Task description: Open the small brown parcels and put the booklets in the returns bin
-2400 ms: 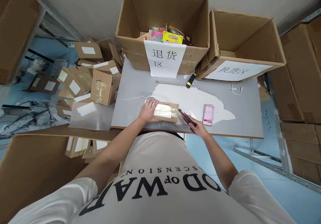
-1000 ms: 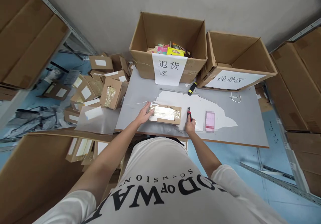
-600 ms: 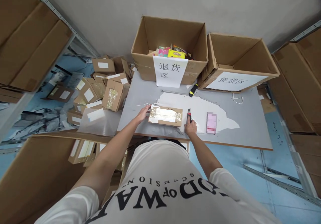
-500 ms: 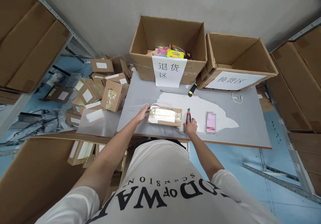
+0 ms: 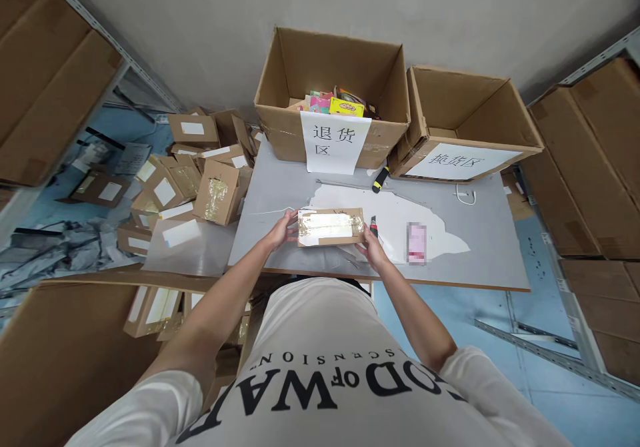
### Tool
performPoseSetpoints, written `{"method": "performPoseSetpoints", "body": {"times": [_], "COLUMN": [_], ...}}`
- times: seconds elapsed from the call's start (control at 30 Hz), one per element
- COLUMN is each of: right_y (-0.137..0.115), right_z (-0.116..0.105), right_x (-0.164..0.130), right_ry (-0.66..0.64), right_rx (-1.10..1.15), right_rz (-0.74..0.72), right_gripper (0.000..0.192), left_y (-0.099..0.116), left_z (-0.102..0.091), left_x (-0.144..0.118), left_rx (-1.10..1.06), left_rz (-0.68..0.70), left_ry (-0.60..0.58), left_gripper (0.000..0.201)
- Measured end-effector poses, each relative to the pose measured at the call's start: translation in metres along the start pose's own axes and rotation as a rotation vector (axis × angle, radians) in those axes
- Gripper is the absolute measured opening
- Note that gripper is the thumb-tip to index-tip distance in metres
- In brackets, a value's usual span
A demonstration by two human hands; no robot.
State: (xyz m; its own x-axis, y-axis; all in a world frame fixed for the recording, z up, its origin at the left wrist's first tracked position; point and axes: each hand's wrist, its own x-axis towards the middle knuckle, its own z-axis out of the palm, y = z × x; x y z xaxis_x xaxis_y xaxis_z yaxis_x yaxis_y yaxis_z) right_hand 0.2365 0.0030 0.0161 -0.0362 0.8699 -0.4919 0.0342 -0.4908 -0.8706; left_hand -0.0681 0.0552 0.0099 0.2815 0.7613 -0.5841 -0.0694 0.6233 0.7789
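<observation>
Between my two hands is a small cardboard box (image 5: 331, 227), its top bearing a white label under shiny tape. My left hand (image 5: 283, 229) grips its left end, and my right hand (image 5: 371, 247) has its fingers on the right end. Just beyond the right hand lies a utility knife (image 5: 373, 225) with a red and black handle, partly hidden by the fingers. A pink, pixelated item (image 5: 417, 243) rests further right on the white patch of the table (image 5: 280, 187).
Behind stand a large carton (image 5: 280, 133) holding colourful packets and another large carton (image 5: 525, 141), both with paper signs. A black and yellow tool (image 5: 381, 179) and a white cable (image 5: 466, 195) lie before them. Many small boxes (image 5: 217, 191) are heaped at the left.
My right hand has let go of the utility knife, leaving it on the table, and has moved left to take the box's right end. My left hand stays on the box.
</observation>
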Motion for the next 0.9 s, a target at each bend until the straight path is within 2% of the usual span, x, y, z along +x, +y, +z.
{"method": "performPoseSetpoints", "body": {"times": [0.2, 0.3, 0.4, 0.5, 0.63, 0.8, 0.9], "right_y": [-0.060, -0.085, -0.100, -0.103, -0.093, -0.071, -0.063], "right_z": [-0.014, -0.011, -0.005, 0.001, 0.008, 0.015, 0.016], "right_x": [0.065, 0.095, 0.118, 0.133, 0.144, 0.147, 0.144], "right_ry": [0.020, 0.045, 0.048, -0.028, -0.121, -0.141, -0.110], "right_rx": [-0.068, -0.207, -0.307, -0.355, -0.350, -0.300, -0.263], "right_rz": [-0.074, -0.101, -0.148, -0.173, -0.179, -0.170, -0.165], "right_gripper": [0.059, 0.053, 0.050, 0.049, 0.049, 0.052, 0.062], "left_y": [-0.010, -0.022, -0.034, -0.044, -0.057, -0.068, -0.064], "left_z": [0.017, 0.032, 0.048, 0.060, 0.067, 0.062, 0.056], "left_x": [-0.014, -0.024, -0.036, -0.046, -0.054, -0.053, -0.050], "left_rx": [-0.143, -0.209, -0.305, -0.396, -0.441, -0.418, -0.315], "left_rz": [0.045, 0.074, 0.063, 0.032, -0.037, -0.108, -0.187], "left_ry": [0.077, 0.115, 0.109, 0.077, 0.072, 0.060, 0.057], "left_gripper": [0.075, 0.073, 0.071, 0.070, 0.073, 0.074, 0.077]}}
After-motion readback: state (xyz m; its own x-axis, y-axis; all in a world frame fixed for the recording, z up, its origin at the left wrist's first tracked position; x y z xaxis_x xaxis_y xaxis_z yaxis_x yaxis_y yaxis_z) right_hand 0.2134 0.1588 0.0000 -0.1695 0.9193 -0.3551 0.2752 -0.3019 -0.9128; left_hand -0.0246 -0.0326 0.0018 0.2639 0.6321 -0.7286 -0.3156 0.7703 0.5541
